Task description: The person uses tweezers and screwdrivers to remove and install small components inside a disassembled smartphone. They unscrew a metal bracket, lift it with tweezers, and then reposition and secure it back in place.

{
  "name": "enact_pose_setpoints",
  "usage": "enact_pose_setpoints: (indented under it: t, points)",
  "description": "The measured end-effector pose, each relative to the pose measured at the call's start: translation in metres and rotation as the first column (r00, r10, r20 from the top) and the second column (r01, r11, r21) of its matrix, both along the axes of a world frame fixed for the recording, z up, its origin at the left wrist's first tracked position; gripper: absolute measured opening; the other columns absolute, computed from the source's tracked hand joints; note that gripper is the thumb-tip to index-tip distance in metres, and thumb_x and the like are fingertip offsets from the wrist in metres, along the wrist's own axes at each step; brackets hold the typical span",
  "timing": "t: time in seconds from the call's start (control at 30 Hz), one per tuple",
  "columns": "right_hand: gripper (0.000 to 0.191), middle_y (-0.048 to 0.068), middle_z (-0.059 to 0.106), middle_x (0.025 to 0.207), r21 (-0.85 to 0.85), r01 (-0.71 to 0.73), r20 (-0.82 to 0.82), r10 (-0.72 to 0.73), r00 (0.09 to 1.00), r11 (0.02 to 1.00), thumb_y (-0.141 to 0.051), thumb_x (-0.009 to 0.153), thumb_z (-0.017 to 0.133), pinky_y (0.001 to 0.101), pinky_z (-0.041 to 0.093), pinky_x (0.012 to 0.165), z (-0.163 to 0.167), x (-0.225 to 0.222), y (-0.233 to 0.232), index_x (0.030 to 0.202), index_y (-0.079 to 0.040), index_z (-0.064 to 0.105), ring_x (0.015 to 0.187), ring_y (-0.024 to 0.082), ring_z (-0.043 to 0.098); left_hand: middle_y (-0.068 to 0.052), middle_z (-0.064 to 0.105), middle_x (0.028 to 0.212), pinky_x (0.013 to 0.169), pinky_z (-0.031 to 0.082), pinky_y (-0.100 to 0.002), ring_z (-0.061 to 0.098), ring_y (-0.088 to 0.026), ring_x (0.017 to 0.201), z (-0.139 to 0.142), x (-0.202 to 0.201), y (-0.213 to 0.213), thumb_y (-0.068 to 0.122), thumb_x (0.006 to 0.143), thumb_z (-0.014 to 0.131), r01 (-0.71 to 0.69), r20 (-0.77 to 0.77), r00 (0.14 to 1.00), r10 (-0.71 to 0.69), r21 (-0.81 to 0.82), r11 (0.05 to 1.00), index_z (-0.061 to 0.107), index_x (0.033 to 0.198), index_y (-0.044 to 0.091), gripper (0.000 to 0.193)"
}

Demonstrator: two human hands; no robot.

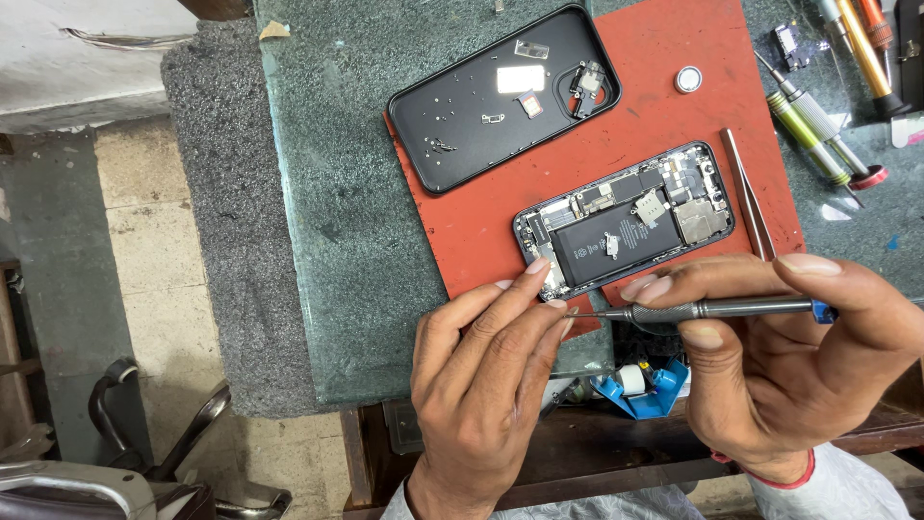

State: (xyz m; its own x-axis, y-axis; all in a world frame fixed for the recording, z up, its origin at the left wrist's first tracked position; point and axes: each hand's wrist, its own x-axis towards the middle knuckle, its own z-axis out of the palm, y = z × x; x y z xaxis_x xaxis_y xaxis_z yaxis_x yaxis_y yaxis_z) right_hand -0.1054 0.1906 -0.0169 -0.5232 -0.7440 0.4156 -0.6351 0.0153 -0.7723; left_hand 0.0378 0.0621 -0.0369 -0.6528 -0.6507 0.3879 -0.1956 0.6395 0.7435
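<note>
Our right hand [789, 356] pinches a thin screwdriver [712, 309] level, while our left hand [481, 371] has its fingers [525, 289] pressed together at its tip, just below the opened phone [624, 220] lying on the red mat [664, 106] on the surface [318, 193].

Left hand [481, 380]: back up, fingers curled, fingertips pinched together near the right hand. Right hand [789, 361]: thumb and fingers closed in a grip, wrist low right.
</note>
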Motion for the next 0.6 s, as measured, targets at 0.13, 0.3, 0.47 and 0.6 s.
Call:
enact_pose_setpoints:
  t: [0.13,0.3,0.47,0.6]
  points:
    - [0.051,0.020,0.070,0.102,-0.010,-0.002,0.005,0.002,1.000,1.000,0.003,0.111,0.055,0.0350,0.065,0.091,-0.002,0.001,0.002,0.148,-0.009,0.022,0.094,0.026,0.079,-0.004,0.075,0.122,0.092,0.056,-0.029,0.066,-0.017,0.110,0.000,0.000,0.000,0.012,0.086,0.086,0.002,-0.003,1.000,-0.002,0.009,1.000,0.074,0.104,0.008,0.021]
    - [0.050,0.021,0.069,0.106,-0.025,0.014,0.019,-0.014,1.000,1.000,0.002,0.116,0.056,0.0344,0.062,0.091,-0.007,0.000,0.006,0.152,-0.010,0.023,0.094,0.025,0.079,-0.006,0.075,0.124,0.093,0.057,-0.028,0.066,-0.018,0.110,0.003,-0.001,0.000,0.013,0.086,0.087,-0.009,-0.013,1.000,0.009,0.032,0.999,0.074,0.103,0.007,0.023]
    - [0.048,0.022,0.066,0.108,-0.058,0.072,0.043,-0.069,0.997,0.996,-0.002,0.122,0.054,0.0339,0.065,0.089,-0.015,-0.001,0.013,0.158,-0.010,0.022,0.090,0.024,0.074,-0.010,0.072,0.129,0.099,0.055,-0.034,0.063,-0.025,0.118,0.006,-0.001,0.000,0.020,0.090,0.086,-0.006,0.040,0.999,0.008,-0.050,0.999,0.072,0.103,0.005,0.024]
    - [0.044,0.023,0.064,0.110,-0.062,0.116,0.058,-0.112,0.992,0.991,-0.002,0.127,0.053,0.0351,0.062,0.092,-0.021,-0.003,0.021,0.159,-0.009,0.023,0.091,0.025,0.073,-0.013,0.070,0.134,0.106,0.051,-0.039,0.057,-0.028,0.128,0.008,-0.001,0.001,0.024,0.092,0.083,0.022,0.098,0.995,-0.016,-0.058,0.998,0.072,0.107,0.005,0.027]
